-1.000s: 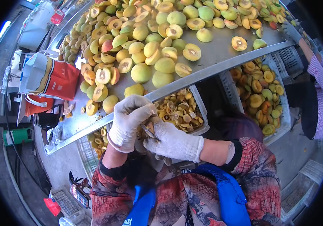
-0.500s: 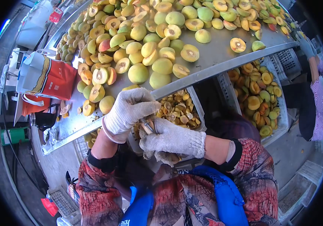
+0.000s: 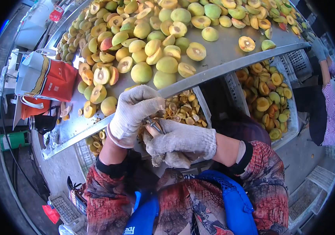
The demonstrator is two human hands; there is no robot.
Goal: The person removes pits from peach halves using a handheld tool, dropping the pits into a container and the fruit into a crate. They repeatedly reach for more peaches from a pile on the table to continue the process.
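My left hand (image 3: pixel 132 115), in a whitish knit glove, is closed just beyond the metal table's front edge. Whatever its curled fingers hold is hidden from me. Against it, my right hand (image 3: pixel 183 143), in a soiled glove, is wrapped around a small metal-shafted tool (image 3: pixel 156 126). The tool's working end is hidden between the two hands. Below them is a crate of pits and fruit scraps (image 3: pixel 187 107), partly covered by my gloves. Halved yellow-green peaches (image 3: pixel 142 73), several with pits showing, lie on the metal table (image 3: pixel 222 51) ahead.
A crate of peach halves (image 3: pixel 267 102) stands under the table at right. At left are a red and white bag (image 3: pixel 52 80) and a green container (image 3: pixel 15 141). A co-worker's gloved hand (image 3: pixel 318 47) is at the far right edge. An empty-looking crate (image 3: pixel 312 192) sits lower right.
Both hands stay together, with the right hand's fingers and the tool shifted slightly. The view has moved a little, so the table and peaches appear slightly up and left.
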